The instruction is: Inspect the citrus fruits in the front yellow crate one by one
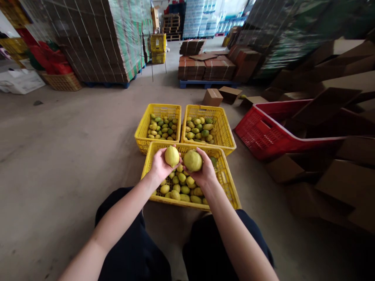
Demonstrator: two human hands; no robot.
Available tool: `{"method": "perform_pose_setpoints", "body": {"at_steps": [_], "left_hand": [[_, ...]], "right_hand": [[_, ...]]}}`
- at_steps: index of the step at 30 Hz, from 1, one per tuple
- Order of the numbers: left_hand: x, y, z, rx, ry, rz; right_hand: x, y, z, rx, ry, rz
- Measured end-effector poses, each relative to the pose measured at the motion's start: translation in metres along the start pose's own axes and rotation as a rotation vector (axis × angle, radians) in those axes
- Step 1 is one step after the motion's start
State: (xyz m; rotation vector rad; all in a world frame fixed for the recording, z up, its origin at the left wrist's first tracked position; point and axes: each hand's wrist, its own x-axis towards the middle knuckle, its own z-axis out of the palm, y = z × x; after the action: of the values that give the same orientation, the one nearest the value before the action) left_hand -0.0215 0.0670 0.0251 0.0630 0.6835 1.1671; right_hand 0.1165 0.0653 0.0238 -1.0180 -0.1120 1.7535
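My left hand [162, 164] is closed around a yellow lemon [172, 156]. Close beside it, my right hand [206, 171] grips a larger, greener lemon [192, 160]. Both fruits are held up above the near yellow crate [231, 187], in which several yellow and green lemons [175, 194] lie loose. Behind that crate stand two more yellow crates side by side, a left one [141, 143] and a right one [227, 130]. Each has a layer of mixed green and yellow lemons in it.
To the right stands a red crate [252, 132] with cardboard in it, amid heaped open boxes [345, 183]. Small cartons [212, 97] lie on the floor beyond the crates. Flattened cardboard is stacked on a blue pallet [209, 84]. A tall wrapped stack [88, 43] rises at the left.
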Motion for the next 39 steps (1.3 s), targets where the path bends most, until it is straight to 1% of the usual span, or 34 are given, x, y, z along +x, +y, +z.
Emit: {"method": "perform_pose_setpoints", "body": {"at_steps": [3,5,8,10,13,15,18,21,23,25,28,31,32,34,36,37,39], "left_hand": [[-0.001,0.001,0.001,-0.047,0.014,0.001],[0.001,0.002,0.001,-0.095,0.047,-0.015],[0.006,0.002,-0.001,-0.144,0.141,-0.046],[0.008,0.001,-0.001,-0.143,0.168,-0.04],[0.006,0.002,0.002,-0.097,0.158,0.034],[0.003,0.003,0.005,-0.049,0.164,0.067],[0.001,0.003,0.006,0.023,0.155,0.066],[0.005,0.001,0.002,0.048,0.11,0.02],[0.007,-0.001,0.0,0.038,0.093,-0.021],[0.008,-0.002,0.001,0.011,0.098,-0.034],[0.005,-0.001,0.004,-0.047,0.12,0.013],[0.002,0.002,0.006,-0.094,0.172,0.115],[0.002,0.003,0.005,-0.103,0.182,0.13],[0.003,0.004,0.003,-0.096,0.155,0.093],[0.004,0.004,0.0,-0.075,0.082,0.014],[0.004,0.003,-0.001,-0.069,0.049,-0.017],[0.006,0.001,-0.002,-0.075,0.027,-0.033]], "right_hand": [[0.007,0.002,-0.006,-0.009,0.04,0.077],[0.011,0.003,-0.008,-0.016,0.053,0.097],[0.013,0.005,-0.007,-0.036,0.037,0.079],[0.01,0.004,-0.003,-0.034,0.043,0.026],[0.002,0.003,0.003,-0.042,0.037,-0.072],[-0.001,0.002,0.005,-0.059,0.014,-0.088],[-0.001,0.001,0.002,-0.077,0.009,-0.027],[0.006,0.003,-0.003,-0.064,0.04,0.041],[0.01,0.005,-0.005,-0.033,0.064,0.034],[0.012,0.006,-0.005,-0.01,0.074,0.007],[0.01,0.004,-0.004,-0.009,0.073,-0.006],[0.007,0.002,-0.004,-0.033,0.09,0.029],[0.007,0.002,-0.004,-0.032,0.087,0.051],[0.008,0.003,-0.006,-0.014,0.062,0.102],[0.01,0.005,-0.007,0.007,0.043,0.122],[0.012,0.006,-0.007,0.016,0.047,0.109],[0.013,0.007,-0.006,0.033,0.072,0.05]]}}
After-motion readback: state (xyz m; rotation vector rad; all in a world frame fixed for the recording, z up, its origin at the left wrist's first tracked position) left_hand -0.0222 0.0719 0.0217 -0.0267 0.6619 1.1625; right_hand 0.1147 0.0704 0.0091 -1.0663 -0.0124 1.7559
